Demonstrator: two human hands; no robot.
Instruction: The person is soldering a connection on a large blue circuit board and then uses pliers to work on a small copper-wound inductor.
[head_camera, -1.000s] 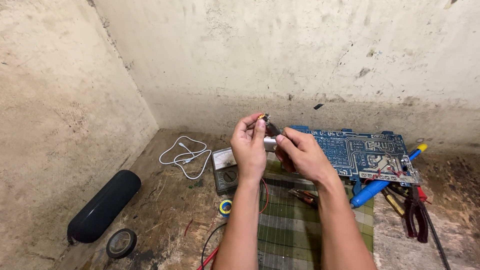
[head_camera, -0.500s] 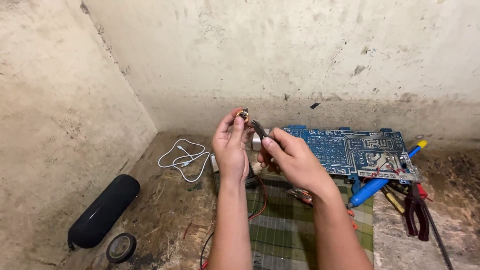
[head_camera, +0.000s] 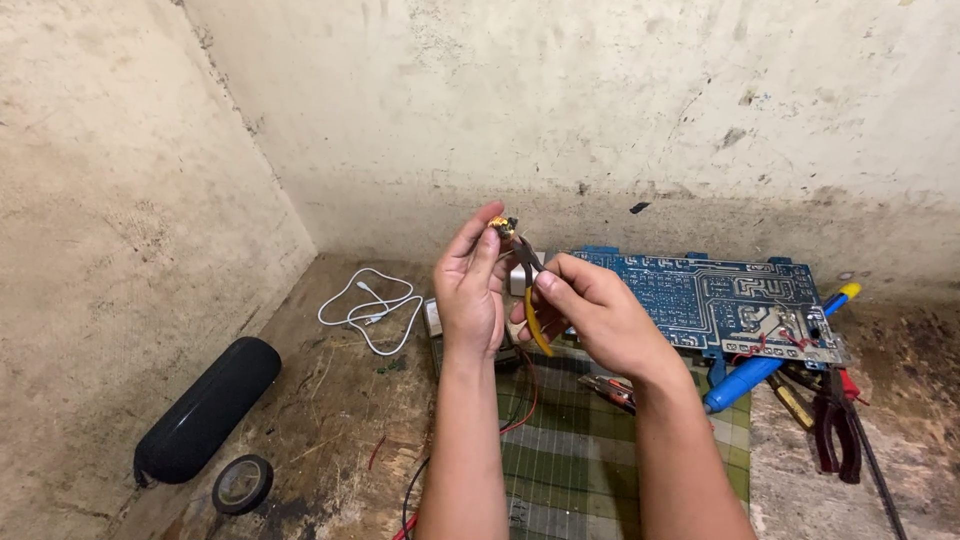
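Brass-coloured and small, the component sits pinched at the fingertips of your left hand, raised above the floor in front of the wall, while your right hand is wrapped closed around yellow-handled pliers whose nose reaches up to touch that component from just beside it. Below your wrists lies a green checked cloth, with a blue circuit board and a blue soldering iron to your right. To your left lie a white cable, a black cylindrical speaker and a roll of black tape; no container shows.
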